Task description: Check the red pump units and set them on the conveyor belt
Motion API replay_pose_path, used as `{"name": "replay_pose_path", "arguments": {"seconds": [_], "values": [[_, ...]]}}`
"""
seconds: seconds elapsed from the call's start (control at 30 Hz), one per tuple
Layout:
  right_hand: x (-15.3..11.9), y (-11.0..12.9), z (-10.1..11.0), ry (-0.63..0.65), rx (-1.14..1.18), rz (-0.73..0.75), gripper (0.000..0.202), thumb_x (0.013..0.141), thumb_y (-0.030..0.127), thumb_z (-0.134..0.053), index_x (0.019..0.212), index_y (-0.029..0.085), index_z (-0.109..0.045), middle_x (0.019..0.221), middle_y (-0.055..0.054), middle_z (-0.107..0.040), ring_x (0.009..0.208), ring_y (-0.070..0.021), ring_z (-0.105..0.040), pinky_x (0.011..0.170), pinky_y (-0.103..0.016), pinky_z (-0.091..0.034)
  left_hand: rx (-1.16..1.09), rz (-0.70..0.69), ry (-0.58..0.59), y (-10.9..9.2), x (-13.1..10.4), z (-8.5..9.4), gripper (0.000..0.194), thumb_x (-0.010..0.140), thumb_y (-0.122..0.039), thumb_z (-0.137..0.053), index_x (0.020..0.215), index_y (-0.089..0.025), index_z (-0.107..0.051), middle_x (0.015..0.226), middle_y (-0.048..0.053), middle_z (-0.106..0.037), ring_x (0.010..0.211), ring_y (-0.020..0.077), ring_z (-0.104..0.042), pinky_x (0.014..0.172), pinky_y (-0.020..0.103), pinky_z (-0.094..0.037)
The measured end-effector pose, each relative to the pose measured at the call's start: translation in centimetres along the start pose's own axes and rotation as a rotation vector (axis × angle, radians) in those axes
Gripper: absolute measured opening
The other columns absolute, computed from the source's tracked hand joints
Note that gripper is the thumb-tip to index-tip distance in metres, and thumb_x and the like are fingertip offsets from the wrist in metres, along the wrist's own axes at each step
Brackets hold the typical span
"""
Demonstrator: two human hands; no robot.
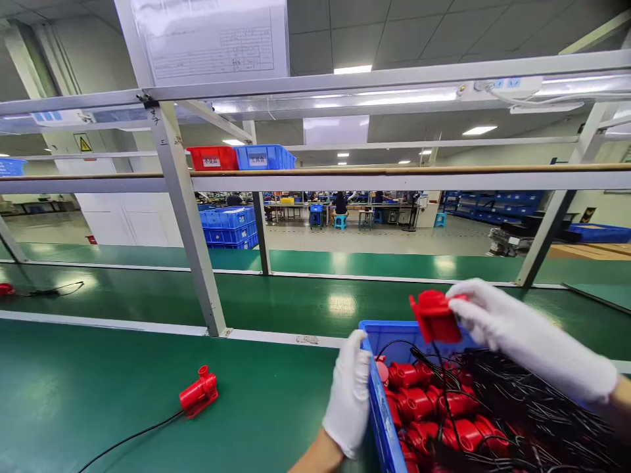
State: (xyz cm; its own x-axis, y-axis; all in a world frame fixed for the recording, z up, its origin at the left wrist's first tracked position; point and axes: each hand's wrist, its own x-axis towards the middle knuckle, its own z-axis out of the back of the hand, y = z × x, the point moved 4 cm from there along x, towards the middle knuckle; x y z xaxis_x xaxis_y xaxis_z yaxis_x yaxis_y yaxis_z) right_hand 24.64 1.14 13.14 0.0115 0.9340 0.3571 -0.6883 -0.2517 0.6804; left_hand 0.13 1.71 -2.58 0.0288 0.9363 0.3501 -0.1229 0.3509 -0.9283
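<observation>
My right hand (486, 315), in a white glove, grips a red pump (438, 316) by its right end above a blue crate (379, 407). A black cable hangs from that pump into the crate. Inside lie several red pumps (417, 404) on the left side and a heap of black cables (532, 401) on the right. My left hand (351, 394), also gloved, rests against the crate's left wall with its fingers closed over the edge near the far corner. Another red pump (198, 392) lies on the green table to the left, its cable running toward the front edge.
A metal post (190, 223) rises from the table left of centre, carrying a shelf (345, 180) with a red bin (213, 158) and a blue bin (266, 157). Beyond lies a green belt surface (296, 299). People sit at benches far behind.
</observation>
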Motion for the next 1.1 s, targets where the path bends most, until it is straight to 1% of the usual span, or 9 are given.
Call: {"name": "replay_pose_path", "arguments": {"seconds": [0.1, 0.2, 0.3, 0.4, 0.5, 0.63, 0.8, 0.93, 1.1], "values": [[5.0, 0.1, 5.3, -0.026, -0.009, -0.016, 0.045, 0.095, 0.055, -0.043, 0.105, 0.014, -0.059, 0.066, -0.002, -0.06, 0.054, -0.0066, -0.052, 0.054, -0.024, -0.039, 0.265, 0.06, -0.18, 7.3, 1.2, 5.6, 0.051, 0.099, -0.047, -0.032, 0.137, -0.018, -0.048, 0.141, 0.014, -0.051, 0.133, 0.0264, -0.045, 0.115, 0.043, -0.03], [9.3, 2.3, 9.7, -0.295, -0.371, 0.056, 0.062, 0.086, 0.062, -0.041, 0.11, 0.008, -0.06, 0.072, -0.007, -0.065, 0.062, -0.007, -0.056, 0.062, -0.031, -0.036, 0.367, 0.147, -0.237, 13.0, 1.8, 9.1, 0.051, 0.096, -0.045, -0.034, 0.131, -0.013, -0.052, 0.131, 0.018, -0.056, 0.126, 0.0332, -0.05, 0.111, 0.055, -0.032], [13.0, 6.6, 8.7, -0.431, -0.75, 0.164, 0.083, 0.082, 0.07, -0.026, 0.121, 0.002, -0.055, 0.095, -0.017, -0.067, 0.093, -0.0226, -0.064, 0.069, -0.038, -0.034, 0.448, 0.126, -0.193, 15.2, 1.7, 9.7, 0.052, 0.094, -0.046, -0.038, 0.132, -0.014, -0.053, 0.133, 0.016, -0.056, 0.129, 0.0319, -0.047, 0.113, 0.052, -0.031], [16.6, 9.7, 0.8, -0.199, -0.857, 0.277, 0.076, 0.095, 0.058, -0.015, 0.128, 0.0, -0.052, 0.107, -0.017, -0.064, 0.108, -0.0256, -0.06, 0.077, -0.035, -0.036, 0.503, 0.1, -0.119, 15.8, 1.5, 9.1, 0.05, 0.092, -0.048, -0.043, 0.13, -0.017, -0.057, 0.133, 0.013, -0.058, 0.129, 0.0301, -0.048, 0.114, 0.047, -0.031], [18.7, 10.3, -11.2, 0.154, -0.854, 0.325, 0.04, 0.101, 0.041, -0.044, 0.12, 0.009, -0.059, 0.103, -0.009, -0.068, 0.093, -0.0177, -0.065, 0.081, -0.031, -0.046, 0.536, 0.109, -0.063, 16.4, 1.3, 9.0, 0.052, 0.092, -0.049, -0.043, 0.13, -0.017, -0.059, 0.133, 0.014, -0.059, 0.128, 0.0307, -0.049, 0.113, 0.046, -0.034], [18.1, 8.9, -26.5, 0.583, -0.856, 0.343, 0.029, 0.096, 0.036, -0.057, 0.113, 0.013, -0.062, 0.107, -0.007, -0.066, 0.091, -0.0168, -0.065, 0.082, -0.036, -0.056, 0.567, 0.11, -0.022, 17.6, 1.4, 9.3, 0.053, 0.093, -0.048, -0.041, 0.133, -0.018, -0.058, 0.137, 0.013, -0.058, 0.13, 0.0304, -0.049, 0.113, 0.046, -0.034], [16.0, 8.7, -35.8, 0.844, -0.812, 0.367, 0.029, 0.096, 0.034, -0.059, 0.117, 0.013, -0.061, 0.111, -0.007, -0.064, 0.093, -0.0172, -0.065, 0.08, -0.036, -0.057, 0.607, 0.125, 0.008, 19.0, 2.0, 9.2, 0.056, 0.092, -0.043, -0.037, 0.133, -0.012, -0.058, 0.136, 0.016, -0.058, 0.128, 0.0324, -0.049, 0.112, 0.05, -0.035], [16.8, 9.1, -34.3, 0.853, -0.738, 0.425, 0.032, 0.097, 0.036, -0.057, 0.119, 0.014, -0.06, 0.113, -0.008, -0.064, 0.094, -0.0175, -0.064, 0.082, -0.037, -0.056, 0.595, 0.138, 0.035, 18.8, 1.9, 9.5, 0.056, 0.094, -0.046, -0.035, 0.135, -0.014, -0.055, 0.138, 0.014, -0.056, 0.131, 0.0294, -0.047, 0.114, 0.047, -0.033], [14.5, 5.8, -23.4, 0.743, -0.702, 0.528, 0.033, 0.1, 0.041, -0.048, 0.115, 0.016, -0.062, 0.103, -0.006, -0.067, 0.092, -0.0174, -0.064, 0.084, -0.037, -0.052, 0.527, 0.157, 0.019, 18.2, 1.9, 10.0, 0.052, 0.094, -0.049, -0.039, 0.133, -0.02, -0.056, 0.136, 0.011, -0.056, 0.129, 0.0274, -0.048, 0.113, 0.045, -0.034]]}}
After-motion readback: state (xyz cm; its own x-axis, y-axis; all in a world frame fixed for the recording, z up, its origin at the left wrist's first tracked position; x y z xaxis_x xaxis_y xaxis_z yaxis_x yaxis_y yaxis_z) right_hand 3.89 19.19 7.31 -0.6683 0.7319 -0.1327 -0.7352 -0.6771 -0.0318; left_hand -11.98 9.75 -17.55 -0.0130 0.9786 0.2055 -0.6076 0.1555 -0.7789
